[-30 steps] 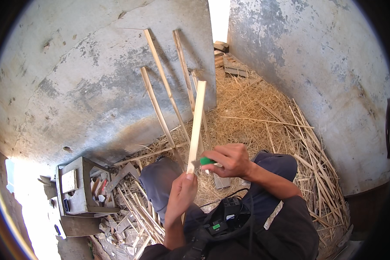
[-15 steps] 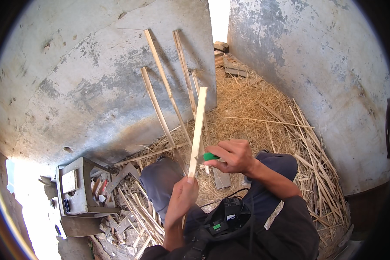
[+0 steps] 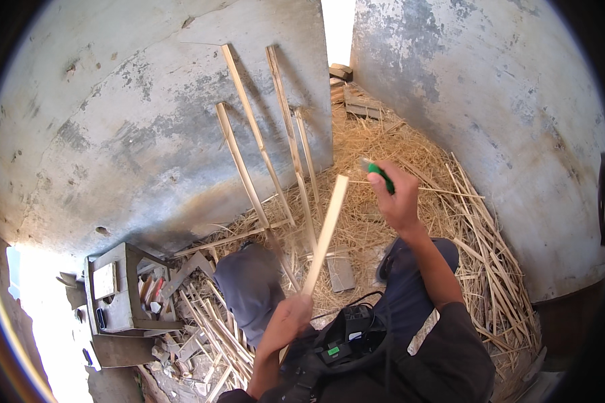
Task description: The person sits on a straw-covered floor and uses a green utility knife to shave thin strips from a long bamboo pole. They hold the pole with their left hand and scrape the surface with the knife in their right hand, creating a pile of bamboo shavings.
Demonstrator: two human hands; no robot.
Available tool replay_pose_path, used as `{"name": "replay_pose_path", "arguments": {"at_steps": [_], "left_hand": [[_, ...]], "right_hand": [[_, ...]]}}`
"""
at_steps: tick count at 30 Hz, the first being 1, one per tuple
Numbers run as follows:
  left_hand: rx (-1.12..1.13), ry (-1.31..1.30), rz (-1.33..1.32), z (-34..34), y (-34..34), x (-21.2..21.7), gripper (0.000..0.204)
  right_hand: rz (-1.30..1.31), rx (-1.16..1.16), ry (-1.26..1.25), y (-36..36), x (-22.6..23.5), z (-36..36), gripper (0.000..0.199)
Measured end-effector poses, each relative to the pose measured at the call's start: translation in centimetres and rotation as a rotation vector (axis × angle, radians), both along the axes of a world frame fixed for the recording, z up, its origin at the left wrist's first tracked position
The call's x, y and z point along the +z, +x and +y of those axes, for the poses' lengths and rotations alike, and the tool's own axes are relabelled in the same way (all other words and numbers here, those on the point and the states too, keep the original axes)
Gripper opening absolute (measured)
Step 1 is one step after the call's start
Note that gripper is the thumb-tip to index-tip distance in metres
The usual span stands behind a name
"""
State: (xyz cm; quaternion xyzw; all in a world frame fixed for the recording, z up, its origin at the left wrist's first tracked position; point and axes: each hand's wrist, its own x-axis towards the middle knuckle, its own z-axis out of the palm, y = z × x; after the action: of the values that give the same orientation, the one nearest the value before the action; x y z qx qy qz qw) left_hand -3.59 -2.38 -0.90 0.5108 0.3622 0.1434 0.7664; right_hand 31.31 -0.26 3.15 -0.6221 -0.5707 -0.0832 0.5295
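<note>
Clasped in the left hand (image 3: 290,321), a pale strip (image 3: 326,235) slants up and away between the person's knees (image 3: 249,282); the right hand (image 3: 400,201), closed around a green-handled tool (image 3: 383,180), is raised near the strip's far end, its metal tip clear of the wood. Should the blade slip or run too far down, it might nick the gripping fingers; a loose hold could let the strip twist. Ahead, slats (image 3: 246,101) leaning on a weathered wall (image 3: 168,87) crowd the left side; straw (image 3: 376,148) and piled sticks (image 3: 497,269) litter the floor.
</note>
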Motion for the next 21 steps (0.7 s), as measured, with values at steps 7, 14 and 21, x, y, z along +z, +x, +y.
{"name": "replay_pose_path", "arguments": {"at_steps": [7, 14, 21], "left_hand": [[0.141, 0.077, -0.104, 2.4, 1.0, 1.1, 0.03], [0.164, 0.271, -0.058, 2.8, 2.4, 3.2, 0.018], [0.173, 0.371, -0.085, 2.8, 2.9, 2.9, 0.021]], "right_hand": [[-0.106, 0.383, -0.048, -5.6, -2.5, -0.3, 0.033], [-0.213, 0.536, 0.016, -8.1, -3.5, -0.6, 0.036], [-0.269, 0.55, -0.039, -8.7, -3.3, -1.2, 0.03]]}}
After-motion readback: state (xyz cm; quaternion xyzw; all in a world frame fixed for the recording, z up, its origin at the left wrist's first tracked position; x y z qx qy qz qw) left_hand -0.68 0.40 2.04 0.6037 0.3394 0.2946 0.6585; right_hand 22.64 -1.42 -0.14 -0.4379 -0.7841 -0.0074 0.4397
